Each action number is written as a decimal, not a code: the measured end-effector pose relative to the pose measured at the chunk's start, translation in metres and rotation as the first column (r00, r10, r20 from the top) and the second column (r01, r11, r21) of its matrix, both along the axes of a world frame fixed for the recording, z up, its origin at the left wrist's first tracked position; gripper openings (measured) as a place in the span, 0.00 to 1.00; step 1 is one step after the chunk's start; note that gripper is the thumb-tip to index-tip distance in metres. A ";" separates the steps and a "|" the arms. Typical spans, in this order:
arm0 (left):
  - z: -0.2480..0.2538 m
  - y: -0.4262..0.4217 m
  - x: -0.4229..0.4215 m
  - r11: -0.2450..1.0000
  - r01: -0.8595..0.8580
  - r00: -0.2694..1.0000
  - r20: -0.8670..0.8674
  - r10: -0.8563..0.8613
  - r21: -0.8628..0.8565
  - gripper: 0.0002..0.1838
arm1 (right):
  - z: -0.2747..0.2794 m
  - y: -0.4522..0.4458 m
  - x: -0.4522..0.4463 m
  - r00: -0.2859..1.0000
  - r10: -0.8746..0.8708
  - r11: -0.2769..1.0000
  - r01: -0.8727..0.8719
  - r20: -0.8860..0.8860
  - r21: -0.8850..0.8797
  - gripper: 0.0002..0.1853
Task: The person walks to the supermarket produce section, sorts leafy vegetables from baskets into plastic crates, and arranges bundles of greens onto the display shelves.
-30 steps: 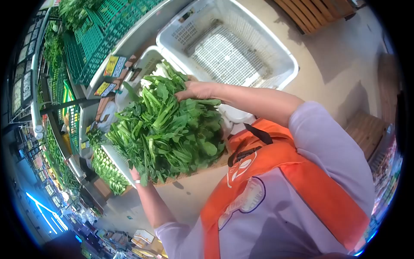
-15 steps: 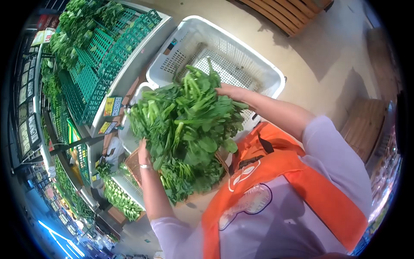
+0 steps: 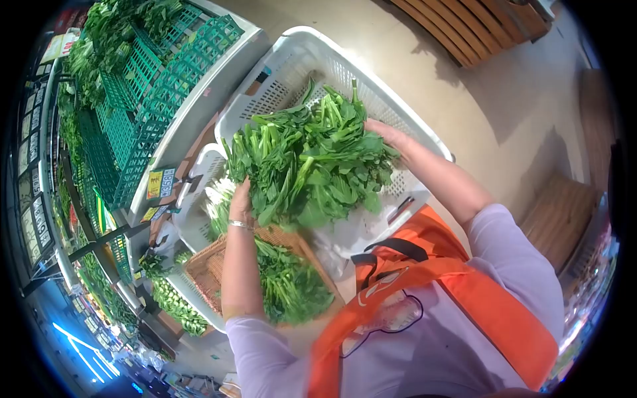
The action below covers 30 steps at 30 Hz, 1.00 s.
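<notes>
A large armful of leafy green vegetables (image 3: 312, 162), with pale green stems, is held between my two hands over the big white perforated crate (image 3: 424, 126). My left hand (image 3: 241, 204), below a bracelet at the wrist, grips the near left side of the bundle; its fingers are partly hidden by leaves. On the far right side my right hand (image 3: 387, 134) presses into the bundle, most of its fingertips out of sight. Beneath my left forearm sits a brown wicker basket (image 3: 207, 266) with more leafy greens (image 3: 292, 285) inside.
Green plastic baskets (image 3: 142, 126) with vegetables stand on the shelf at left, with price tags (image 3: 160, 184) along its edge. White-stemmed vegetables (image 3: 219, 199) lie in a smaller white crate (image 3: 188, 215). A slatted wooden rack (image 3: 464, 26) stands on the floor at the upper right.
My hands have carried the greens up and to the right, from above the wicker basket to over the white crate. More of the basket and the white-stemmed vegetables now shows.
</notes>
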<state>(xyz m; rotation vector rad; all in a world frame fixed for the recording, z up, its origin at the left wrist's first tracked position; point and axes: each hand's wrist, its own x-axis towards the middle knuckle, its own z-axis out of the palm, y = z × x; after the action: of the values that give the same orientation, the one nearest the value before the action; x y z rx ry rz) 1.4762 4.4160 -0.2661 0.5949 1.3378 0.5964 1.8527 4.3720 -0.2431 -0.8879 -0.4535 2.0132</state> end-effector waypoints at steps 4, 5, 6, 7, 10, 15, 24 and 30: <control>-0.035 0.013 0.024 0.993 -0.089 0.978 0.182 0.103 -0.081 0.28 | -0.123 0.048 0.024 0.993 0.108 0.994 -0.106 0.051 -0.028 0.30; -0.046 0.017 0.025 0.991 -0.108 0.975 0.186 0.121 -0.082 0.28 | -0.131 0.061 0.026 0.989 0.138 0.990 -0.139 0.050 0.007 0.29; -0.052 0.022 0.029 0.989 -0.124 0.972 0.188 0.138 -0.082 0.28 | -0.137 0.072 0.027 0.985 0.167 0.985 -0.169 0.049 0.044 0.28; -0.058 0.029 0.034 0.987 -0.139 0.970 0.191 0.152 -0.081 0.28 | -0.145 0.085 0.028 0.980 0.193 0.977 -0.197 0.049 0.080 0.27; -0.070 0.053 0.041 0.977 -0.178 0.951 0.235 0.201 -0.115 0.25 | -0.172 0.125 0.026 0.965 0.232 0.972 -0.235 0.121 0.009 0.26; -0.106 0.083 0.058 0.922 -0.365 0.892 0.234 0.387 -0.132 0.22 | -0.191 0.165 0.007 0.998 0.025 0.996 -0.030 -0.061 -0.082 0.25; -0.252 0.095 0.080 0.840 -0.532 0.772 -0.468 0.430 -0.107 0.28 | -0.280 0.228 -0.020 0.153 -0.036 0.934 -0.348 0.988 0.088 0.40; -0.277 0.106 0.059 0.975 0.133 0.546 -0.808 -0.222 -0.178 0.34 | -0.241 0.186 -0.045 -0.094 -0.253 0.948 -0.223 0.963 0.228 0.36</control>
<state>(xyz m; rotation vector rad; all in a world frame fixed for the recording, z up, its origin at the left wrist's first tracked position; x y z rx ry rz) 1.5350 4.5220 -0.5435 0.9895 2.1507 0.0281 1.8072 4.5584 -0.4838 -2.1149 -1.5667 0.6385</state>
